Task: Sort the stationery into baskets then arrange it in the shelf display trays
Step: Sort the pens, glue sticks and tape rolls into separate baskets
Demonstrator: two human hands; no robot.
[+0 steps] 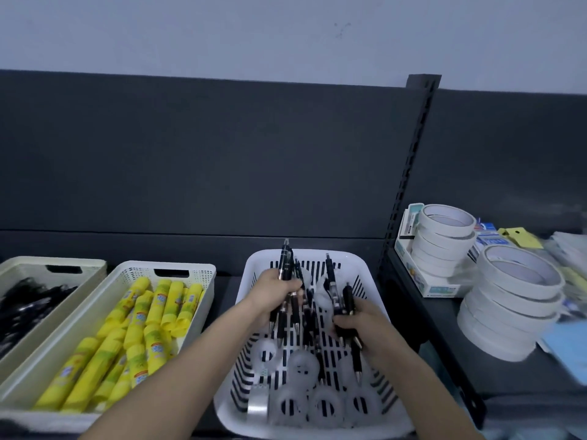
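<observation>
Gripping black pens, L hand, R hand, over white basket.

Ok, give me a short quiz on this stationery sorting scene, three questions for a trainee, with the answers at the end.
1. True or false: the left hand and right hand each grip black pens over the white basket.
2. The cream basket beside it holds: A scissors, B yellow glue sticks, C erasers.
3. Besides pens, what lies in the white basket?
Key: 1 true; 2 B; 3 clear tape rolls.
</observation>
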